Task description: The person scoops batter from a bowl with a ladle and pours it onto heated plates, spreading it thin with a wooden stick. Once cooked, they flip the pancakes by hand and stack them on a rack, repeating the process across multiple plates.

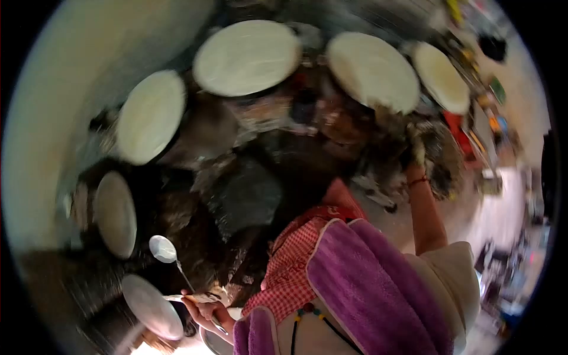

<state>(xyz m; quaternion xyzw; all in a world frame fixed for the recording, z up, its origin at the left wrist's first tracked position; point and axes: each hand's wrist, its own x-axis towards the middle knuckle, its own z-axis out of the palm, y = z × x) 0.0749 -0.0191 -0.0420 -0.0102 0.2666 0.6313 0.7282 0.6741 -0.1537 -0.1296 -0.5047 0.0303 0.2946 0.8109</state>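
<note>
My left hand (204, 312) is low at the bottom left and grips the handle of a metal ladle (164, 249). The ladle's bowl points up, between two round pans. My right hand (416, 155), with a red thread on the wrist, reaches far out to the right. It is beside a blurred brownish bundle (441, 157), just below a round white-coated pan (373, 70). The blur hides whether that hand holds anything. A purple towel (361, 284) and a red checked cloth (290, 266) hang on my chest.
Several round pans spread with pale batter curve around a dark sooty stove (245, 195), from the bottom left (151, 307) up past the top (247, 57) to the far right (441, 77). Cluttered shelves (503, 236) line the right side.
</note>
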